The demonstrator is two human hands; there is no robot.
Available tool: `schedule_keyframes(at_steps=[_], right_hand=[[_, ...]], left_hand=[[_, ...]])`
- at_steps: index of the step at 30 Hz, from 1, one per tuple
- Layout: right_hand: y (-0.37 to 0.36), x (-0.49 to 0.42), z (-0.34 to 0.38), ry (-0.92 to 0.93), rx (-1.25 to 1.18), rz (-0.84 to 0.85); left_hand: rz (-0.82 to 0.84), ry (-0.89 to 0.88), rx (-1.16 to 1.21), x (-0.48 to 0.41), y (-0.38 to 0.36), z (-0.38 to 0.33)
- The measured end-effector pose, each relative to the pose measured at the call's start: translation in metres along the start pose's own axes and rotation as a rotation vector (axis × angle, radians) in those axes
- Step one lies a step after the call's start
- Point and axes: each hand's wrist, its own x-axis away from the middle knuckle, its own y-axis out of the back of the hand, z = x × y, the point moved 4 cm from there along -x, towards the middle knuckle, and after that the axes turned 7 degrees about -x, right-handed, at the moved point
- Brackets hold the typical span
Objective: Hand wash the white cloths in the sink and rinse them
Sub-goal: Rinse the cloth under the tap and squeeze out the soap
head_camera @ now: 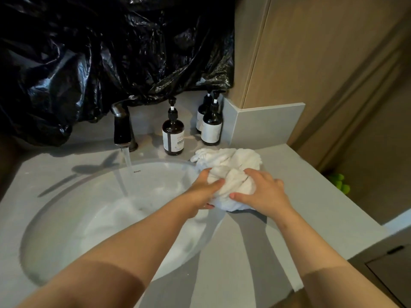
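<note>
Both grips are squeezing one white cloth (231, 183) at the right rim of the sink (55, 196). The left grip (206, 187) and right grip (262, 192) are each curling tight round the wad. More white cloths (229, 155) are heaping on the surface behind it, toward the back right corner.

Tap (122, 127) is running into foamy water. Judging the basin could be overflowing soon if it is draining slowly, and wringing here may be wetting the surface.

Pump bottles (173, 134): labels are showing too blurred to read. A small mark on the sink rim is illegible too.

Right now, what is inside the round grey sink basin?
White soapy foam, and a water stream falling in from the dark metal tap. The foam hides whatever lies beneath.
</note>
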Motion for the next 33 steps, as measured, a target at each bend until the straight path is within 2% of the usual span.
schedule_keyframes(at_steps=[3, 5, 8, 10, 11, 13, 15, 16, 18, 20, 21, 22, 24, 27, 29, 33], right_hand=[[0.006, 0.013, 0.0, 0.019, -0.093, -0.15], [0.005, 0.022, 0.001, 0.104, -0.153, -0.255], [0.0, 0.034, 0.015, 0.376, -0.347, -0.364], [-0.002, 0.044, 0.033, 0.577, -0.443, -0.367], [-0.002, 0.046, 0.041, 0.616, -0.55, -0.329], [0.002, 0.043, 0.053, 0.473, -0.968, -0.191], [-0.001, 0.034, 0.056, 0.178, -1.341, -0.13], [-0.008, 0.029, 0.059, 0.033, -1.39, -0.06], [-0.023, 0.024, 0.073, -0.132, -1.315, 0.231], [-0.033, 0.029, 0.091, -0.188, -1.231, 0.502], [-0.037, 0.03, 0.098, -0.186, -1.211, 0.559], [-0.038, 0.029, 0.105, -0.153, -1.183, 0.54], [-0.035, 0.026, 0.12, -0.123, -1.166, 0.368], [-0.026, 0.017, 0.137, -0.161, -1.442, 0.139], [-0.018, 0.012, 0.149, -0.179, -1.55, 0.112], [-0.006, 0.005, 0.173, -0.16, -1.638, 0.172]], left_hand=[[-0.092, 0.044, 0.167, 0.003, -0.002, 0.003], [-0.17, 0.148, 0.258, 0.007, -0.002, 0.01], [-0.24, 0.425, 0.559, 0.015, 0.007, 0.032], [-0.265, 0.469, 0.727, 0.021, 0.02, 0.042], [-0.283, 0.442, 0.765, 0.023, 0.028, 0.044], [-0.306, 0.303, 0.796, 0.031, 0.048, 0.041], [-0.297, 0.11, 0.769, 0.041, 0.07, 0.03], [-0.289, 0.017, 0.718, 0.045, 0.081, 0.024], [-0.308, -0.172, 0.559, 0.056, 0.102, 0.009], [-0.365, -0.312, 0.425, 0.067, 0.122, -0.004], [-0.402, -0.337, 0.392, 0.072, 0.131, -0.01], [-0.434, -0.347, 0.384, 0.078, 0.139, -0.013], [-0.475, -0.345, 0.389, 0.087, 0.152, -0.013], [-0.424, -0.314, 0.283, 0.099, 0.162, -0.013], [-0.342, -0.282, 0.193, 0.106, 0.165, -0.014], [-0.126, -0.186, 0.085, 0.113, 0.17, -0.012]])
